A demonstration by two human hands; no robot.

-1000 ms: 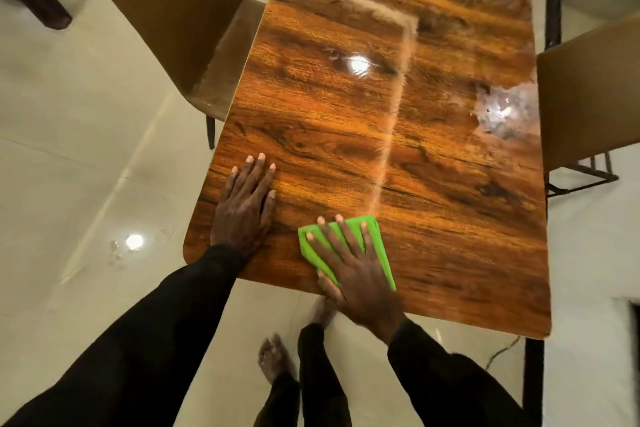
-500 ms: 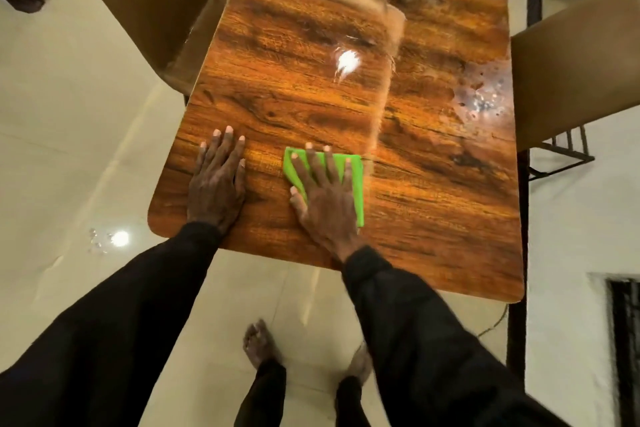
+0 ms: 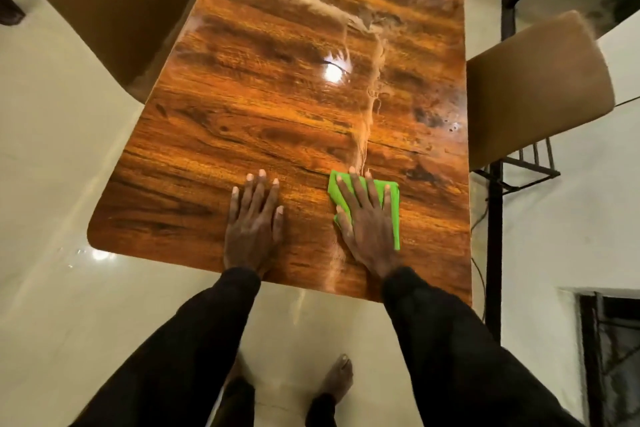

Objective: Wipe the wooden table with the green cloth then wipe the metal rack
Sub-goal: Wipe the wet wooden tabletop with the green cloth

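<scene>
A bare foot (image 3: 337, 378) stands on the pale glossy floor (image 3: 52, 166) at the near end of the bench (image 3: 242, 107); two black sleeves (image 3: 194, 340) reach forward over its near edge; the left hand (image 3: 254, 220) lies palm down on the bare wood, fingers straight and close together, grasping nothing; just to its right, apart from it, the right hand (image 3: 367, 224) presses flat with spread straight fingers on the green cloth (image 3: 393, 208), which is folded and lies on the bench near the near edge, right of the middle, its green showing past the thumb and the little finger; the bench top is glossy, with orange-brown grain and rounded corners; a pale wet streak (image 3: 367, 121) runs from the cloth away up the surface and bends left across the far part; a bright lamp reflection (image 3: 333, 71) sits mid-surface, and small droplets (image 3: 445, 121) lie near the right edge; a black metal frame (image 3: 494, 236) stands against the bench's right side, before a white wall (image 3: 571, 218) with a dark barred opening (image 3: 609, 340); a tan chair (image 3: 533, 90) stands at the right edge and another chair (image 3: 104, 0) at the far left.
</scene>
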